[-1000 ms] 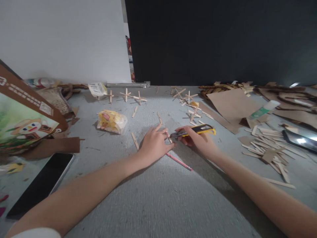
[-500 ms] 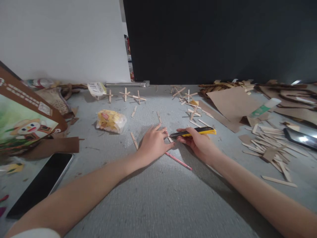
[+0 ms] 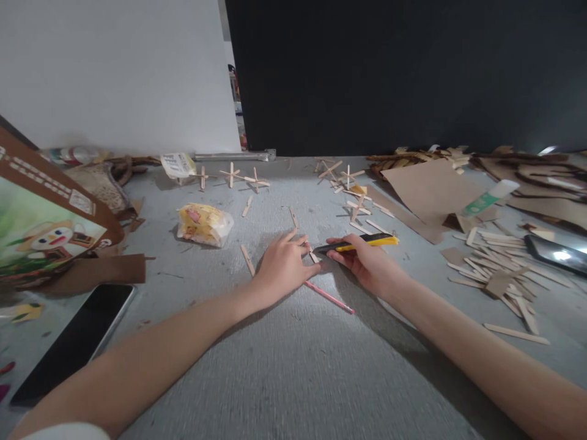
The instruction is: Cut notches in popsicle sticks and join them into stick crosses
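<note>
In the middle of the grey table, my left hand (image 3: 282,264) lies over a small wooden craft stick (image 3: 313,257), its thumb and fingers pinning it down. My right hand (image 3: 367,263) is closed round a yellow and black utility knife (image 3: 367,242). The knife's tip points left and meets the stick beside my left fingertips. From under my left hand a pink pencil (image 3: 331,297) sticks out toward the right. A loose craft stick (image 3: 248,261) lies just left of my left hand, and another (image 3: 293,217) beyond its fingers. Most of the pinned stick is hidden.
Crossed-stick pieces (image 3: 257,181) stand along the back. A yellow snack packet (image 3: 205,224) sits left of centre. A black phone (image 3: 76,342) and a brown printed box (image 3: 50,226) are at left. Right: a stick pile (image 3: 495,263), a glue stick (image 3: 491,198) and cardboard (image 3: 426,189).
Both hands stay in nearly the same place. The knife's back end has dipped and shifted slightly left; its tip is still at the stick.
</note>
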Demonstrator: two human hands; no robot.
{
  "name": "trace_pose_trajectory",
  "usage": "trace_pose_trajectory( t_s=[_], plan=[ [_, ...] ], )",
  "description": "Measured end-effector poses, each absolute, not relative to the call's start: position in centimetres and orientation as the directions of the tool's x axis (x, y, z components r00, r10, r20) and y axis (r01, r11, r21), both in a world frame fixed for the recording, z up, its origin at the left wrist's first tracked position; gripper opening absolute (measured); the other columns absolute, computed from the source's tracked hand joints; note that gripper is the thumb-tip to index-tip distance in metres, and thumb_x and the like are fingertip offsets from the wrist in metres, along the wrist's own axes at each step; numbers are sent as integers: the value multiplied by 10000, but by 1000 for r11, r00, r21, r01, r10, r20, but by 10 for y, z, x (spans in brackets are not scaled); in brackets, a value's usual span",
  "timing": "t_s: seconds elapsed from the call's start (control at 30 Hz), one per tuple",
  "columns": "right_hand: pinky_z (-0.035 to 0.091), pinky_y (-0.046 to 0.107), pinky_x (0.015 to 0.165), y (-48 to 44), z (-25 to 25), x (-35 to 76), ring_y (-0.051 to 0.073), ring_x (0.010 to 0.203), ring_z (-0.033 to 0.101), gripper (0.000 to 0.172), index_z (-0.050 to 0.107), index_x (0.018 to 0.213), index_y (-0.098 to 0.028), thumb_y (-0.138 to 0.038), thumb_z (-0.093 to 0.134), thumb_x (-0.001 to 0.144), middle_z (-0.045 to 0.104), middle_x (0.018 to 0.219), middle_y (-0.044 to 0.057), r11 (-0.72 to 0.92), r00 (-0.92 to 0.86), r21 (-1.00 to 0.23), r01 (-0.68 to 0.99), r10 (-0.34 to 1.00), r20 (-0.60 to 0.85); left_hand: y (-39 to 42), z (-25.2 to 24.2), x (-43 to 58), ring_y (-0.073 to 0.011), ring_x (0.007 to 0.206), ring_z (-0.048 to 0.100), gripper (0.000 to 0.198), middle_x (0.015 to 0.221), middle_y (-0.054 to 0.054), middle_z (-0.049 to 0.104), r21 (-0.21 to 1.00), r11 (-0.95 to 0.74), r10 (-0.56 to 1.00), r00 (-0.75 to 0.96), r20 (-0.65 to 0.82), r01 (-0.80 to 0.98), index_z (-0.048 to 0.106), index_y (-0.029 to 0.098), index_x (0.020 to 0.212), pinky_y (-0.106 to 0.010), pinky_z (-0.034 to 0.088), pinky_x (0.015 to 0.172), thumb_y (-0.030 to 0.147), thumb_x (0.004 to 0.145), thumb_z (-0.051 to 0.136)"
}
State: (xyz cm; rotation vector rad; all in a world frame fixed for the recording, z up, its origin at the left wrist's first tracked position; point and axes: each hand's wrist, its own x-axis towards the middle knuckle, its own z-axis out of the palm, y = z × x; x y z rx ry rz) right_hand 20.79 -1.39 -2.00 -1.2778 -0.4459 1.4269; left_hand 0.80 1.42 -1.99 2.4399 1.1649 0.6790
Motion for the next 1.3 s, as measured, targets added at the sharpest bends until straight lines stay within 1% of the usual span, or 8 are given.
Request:
trace_pose_trajectory(
  t_s=[0.1,0.3,0.37,0.43,0.53,0.67,0.9,1.3],
  plan=[
    [683,221,675,-16,-15,206,152,660,756,129,781,860,-144,-157,666,915,794,849,117,-306,176,-835,-458,889,-422,15,-23,8,-369,1450,564,286,1374,-133,742,534,-606,790,527,313,590,810,200,1056,-572,489,1185,386,849,874],
    [644,217,657,-19,-12,204,139,645,715,153,797,945,-136,-250,701,910,774,755,83,-233,173,-873,-430,927,-332,17,-26,6,-334,1399,599,580,1460,-157,661,632,-574,817,418,398,521,669,206,1351,-514,515,1148,312,827,892],
    [626,220,644,-20,-13,203,137,644,702,187,802,960,-140,-290,705,906,764,742,72,-201,161,-880,-430,942,-293,17,-26,5,-304,1267,677,566,1331,-136,722,684,-542,836,398,378,488,664,218,1355,-460,562,1055,324,842,880],
    [612,229,642,-20,-14,202,140,652,699,219,806,969,-143,-326,712,895,759,740,68,-174,144,-887,-429,956,-257,18,-26,5,-248,1005,745,527,1076,-81,783,761,-472,862,413,293,446,664,231,1358,-392,592,896,334,875,848],
    [601,247,647,-21,-17,200,147,664,700,260,808,981,-151,-375,724,877,757,745,61,-131,144,-895,-427,967,-210,19,-26,6,-187,774,720,509,848,-14,773,851,-388,868,450,209,354,633,234,1410,-330,559,776,288,926,780],
    [599,280,660,-23,-22,199,160,672,703,338,804,1009,-168,-475,728,890,754,756,51,-36,153,-925,-377,983,-101,20,-25,6,-179,785,727,515,856,-24,788,905,-360,867,441,234,228,618,193,1425,-325,543,816,239,929,750],
    [619,358,734,-30,-33,200,176,717,704,433,775,1102,-229,-624,655,973,768,857,47,166,100,-972,-166,983,151,23,-28,3,-180,830,734,442,904,-46,801,921,-369,848,451,278,124,605,198,1404,-335,550,870,299,980,675],
    [602,371,731,-30,-29,198,190,719,699,445,781,1062,-231,-644,683,930,767,836,51,114,118,-960,-257,989,86,24,-25,1,-168,798,708,573,874,-39,762,964,-267,852,469,235,2,598,194,1426,-292,542,777,434,933,766]
  ],
)
